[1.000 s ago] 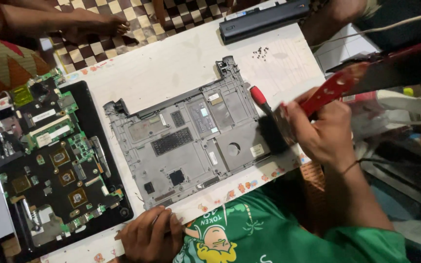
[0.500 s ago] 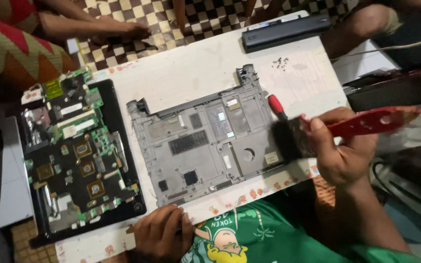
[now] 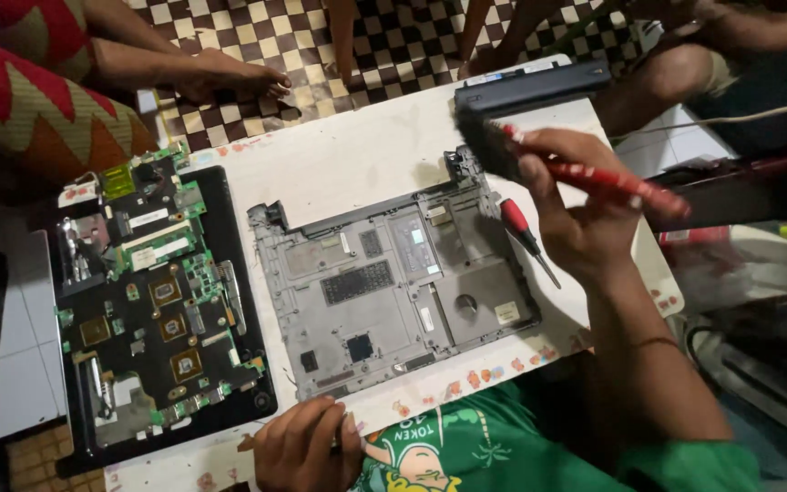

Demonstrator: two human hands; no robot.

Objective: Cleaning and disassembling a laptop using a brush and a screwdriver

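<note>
A brush [image 3: 539, 155] w/ a red handle and dark bristles is held tight in the right hand [image 3: 585, 214], fingers closed round the handle. The bristles are held just above the top right corner of a grey laptop base [image 3: 384, 292]; contact can't be told. The base is laid open-side up on a white board [image 3: 357, 159], approx. in the middle. A small red screwdriver [image 3: 523, 235] is laid on the board just beside the base, under the right hand. The left hand [image 3: 304, 446] is curled and pressed on the near edge of the board; whether sth. is held in it can't be told. A green circuit board [image 3: 152, 292] is set on a black tray, left of the base. A long black battery [image 3: 530, 87] is laid at the far edge.
</note>
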